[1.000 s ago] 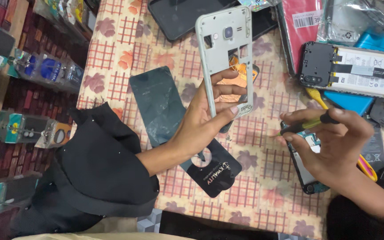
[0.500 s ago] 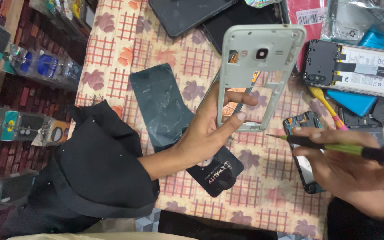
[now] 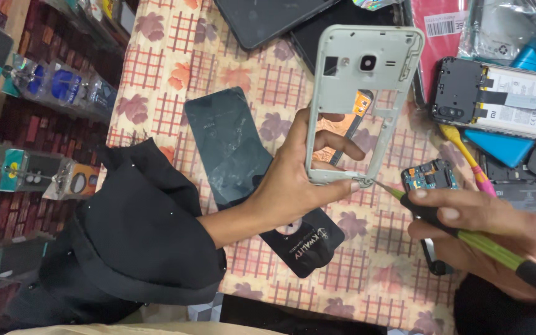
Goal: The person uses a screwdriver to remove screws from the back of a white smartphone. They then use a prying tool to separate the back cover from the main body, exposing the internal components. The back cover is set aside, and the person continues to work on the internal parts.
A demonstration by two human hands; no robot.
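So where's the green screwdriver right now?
In the head view the green screwdriver is at lower right, gripped in the right hand, its tip at the bottom corner of the grey phone frame held up by the left hand.

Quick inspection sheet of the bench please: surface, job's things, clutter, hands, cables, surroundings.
Surface: checked floral cloth, crowded with parts.
Job's things: pale phone frame held upright; green tool, tip at the frame's lower corner; small circuit board by the right hand.
Clutter: dark back cover, opened phone with battery, dark phones at top, black card, pink-yellow tool.
Hands: left hand in a grip on the frame's lower edge; right hand closed on the tool.
Cables: orange flex behind the frame.
Surroundings: packaged accessories at left.
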